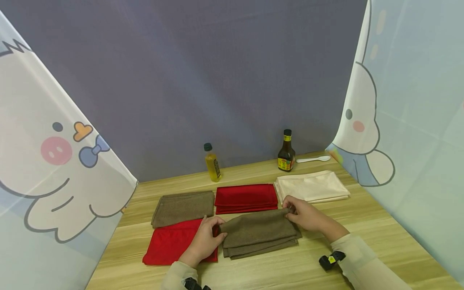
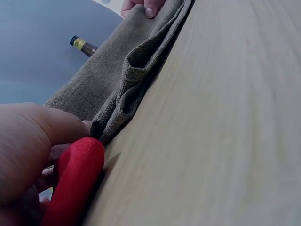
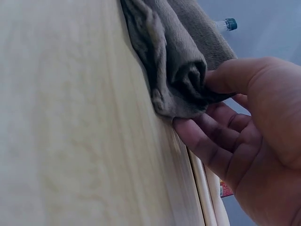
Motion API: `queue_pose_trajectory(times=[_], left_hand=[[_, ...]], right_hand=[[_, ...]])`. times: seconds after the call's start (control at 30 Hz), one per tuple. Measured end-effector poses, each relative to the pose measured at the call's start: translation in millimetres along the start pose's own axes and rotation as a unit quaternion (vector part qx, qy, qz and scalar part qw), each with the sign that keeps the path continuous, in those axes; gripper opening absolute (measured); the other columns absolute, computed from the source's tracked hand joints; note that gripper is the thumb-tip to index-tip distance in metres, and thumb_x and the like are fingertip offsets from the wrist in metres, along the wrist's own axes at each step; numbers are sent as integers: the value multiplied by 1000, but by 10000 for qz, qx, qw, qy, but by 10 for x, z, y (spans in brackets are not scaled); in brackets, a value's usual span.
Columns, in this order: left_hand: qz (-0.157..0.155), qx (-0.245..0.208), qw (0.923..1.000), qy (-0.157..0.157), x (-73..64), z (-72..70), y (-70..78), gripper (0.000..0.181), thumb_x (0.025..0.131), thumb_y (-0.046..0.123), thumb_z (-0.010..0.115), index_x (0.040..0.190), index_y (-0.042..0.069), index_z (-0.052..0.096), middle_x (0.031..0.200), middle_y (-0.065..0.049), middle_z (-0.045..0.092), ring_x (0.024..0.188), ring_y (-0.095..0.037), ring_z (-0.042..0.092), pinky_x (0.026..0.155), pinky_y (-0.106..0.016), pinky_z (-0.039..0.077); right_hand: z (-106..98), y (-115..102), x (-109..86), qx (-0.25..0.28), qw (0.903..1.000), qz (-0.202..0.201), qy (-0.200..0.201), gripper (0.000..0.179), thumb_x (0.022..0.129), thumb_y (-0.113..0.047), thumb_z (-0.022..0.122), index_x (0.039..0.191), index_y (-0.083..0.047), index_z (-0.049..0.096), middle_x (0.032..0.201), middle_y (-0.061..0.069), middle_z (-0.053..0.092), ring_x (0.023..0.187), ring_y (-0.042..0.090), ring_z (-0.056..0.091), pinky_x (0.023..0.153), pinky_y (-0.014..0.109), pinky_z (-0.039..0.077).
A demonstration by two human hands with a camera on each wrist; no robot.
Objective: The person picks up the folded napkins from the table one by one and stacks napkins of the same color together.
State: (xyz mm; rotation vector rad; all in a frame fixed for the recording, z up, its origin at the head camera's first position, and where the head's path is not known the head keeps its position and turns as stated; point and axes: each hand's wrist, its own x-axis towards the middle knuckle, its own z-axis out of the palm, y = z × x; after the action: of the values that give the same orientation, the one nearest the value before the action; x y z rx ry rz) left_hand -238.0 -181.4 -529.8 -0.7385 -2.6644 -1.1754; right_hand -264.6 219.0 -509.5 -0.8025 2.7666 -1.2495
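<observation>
A folded grey-brown cloth (image 1: pixel 259 229) lies at the front middle of the table, its layers loosely stacked. My left hand (image 1: pixel 206 241) pinches its left end between thumb and fingers, beside a folded red cloth (image 1: pixel 174 241). At the far right corner, my right hand (image 1: pixel 307 214) pinches the cloth's edge. In the left wrist view, the grey-brown cloth (image 2: pixel 110 70) slopes up toward the other hand, and a red cloth edge (image 2: pixel 77 174) sits against the left fingers. The right wrist view has thumb and fingers around the bunched end of the cloth (image 3: pixel 183 80).
Behind lie another grey-brown cloth (image 1: pixel 185 207), a second red cloth (image 1: pixel 246 197) and a cream cloth (image 1: pixel 311 186). Farther back stand a yellow oil bottle (image 1: pixel 213 165) and a dark sauce bottle (image 1: pixel 286 153), with a white spoon (image 1: pixel 313 159). Printed curtains (image 1: pixel 417 100) enclose the table.
</observation>
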Motion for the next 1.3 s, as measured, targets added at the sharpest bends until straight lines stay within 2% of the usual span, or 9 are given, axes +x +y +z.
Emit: queue_pose_trajectory(times=[0.17,0.3,0.43,0.53,0.63,0.7,0.77,1.1,1.3], left_hand=[[19,-188,9998,-53,-5,0,10,32,91,1,79,114,15,62,108,4,69,109,-21,65,123,-64,12],[-45,-227,9997,35,-1,8,9,33,93,1,77,116,15,58,108,-1,70,110,-25,65,124,-60,15],[-243,-380,9990,37,-1,10,11,34,94,0,76,119,14,56,113,-6,71,119,-31,64,125,-55,18],[-338,-431,9985,2,-9,2,24,35,95,2,75,122,13,55,115,-6,69,119,-30,63,120,-55,32],[-435,-443,9981,-4,-19,-7,40,37,97,6,74,127,15,54,114,-3,68,114,-25,63,105,-52,47],[-491,-456,9978,-5,-22,-10,49,38,98,7,74,129,16,54,113,-1,67,112,-22,63,97,-49,50],[-562,-492,9972,9,-21,-14,57,39,98,8,73,131,17,54,112,1,66,111,-20,62,97,-46,50],[-344,-591,9972,315,-11,-15,91,40,97,5,73,131,19,57,103,10,67,103,-15,62,90,-39,52],[-98,-697,9953,659,-2,1,87,44,96,0,74,132,20,57,100,10,62,97,-12,63,86,-33,54]], right_hand=[[2,-18,-5,553,9984,-67,-14,23,98,1,68,109,-12,53,99,6,58,78,9,57,66,27,51],[7,-30,-1,858,9961,-186,6,21,100,0,67,112,-9,52,93,4,50,72,7,47,62,24,44],[13,-32,0,1015,9945,-239,74,20,101,-2,67,114,-8,53,90,2,47,69,6,40,60,24,40],[16,-37,2,1177,9927,-253,115,20,102,-2,67,117,-6,54,98,6,53,74,8,45,65,24,43],[20,-42,5,1314,9910,-212,135,21,102,-3,66,120,-4,54,108,11,57,84,11,54,73,24,49],[23,-43,7,1387,9901,-178,135,22,103,-3,66,122,-2,54,112,13,57,91,13,57,78,25,52],[27,-45,10,1445,9893,-143,129,23,103,-2,65,123,-1,54,114,15,57,94,15,60,80,26,53],[19,-100,8,1800,9833,-209,192,26,104,1,62,128,3,51,120,22,56,93,18,65,78,28,56],[31,-61,35,1840,9827,-12,220,27,104,-2,62,130,1,52,126,22,56,106,24,66,84,29,56]])
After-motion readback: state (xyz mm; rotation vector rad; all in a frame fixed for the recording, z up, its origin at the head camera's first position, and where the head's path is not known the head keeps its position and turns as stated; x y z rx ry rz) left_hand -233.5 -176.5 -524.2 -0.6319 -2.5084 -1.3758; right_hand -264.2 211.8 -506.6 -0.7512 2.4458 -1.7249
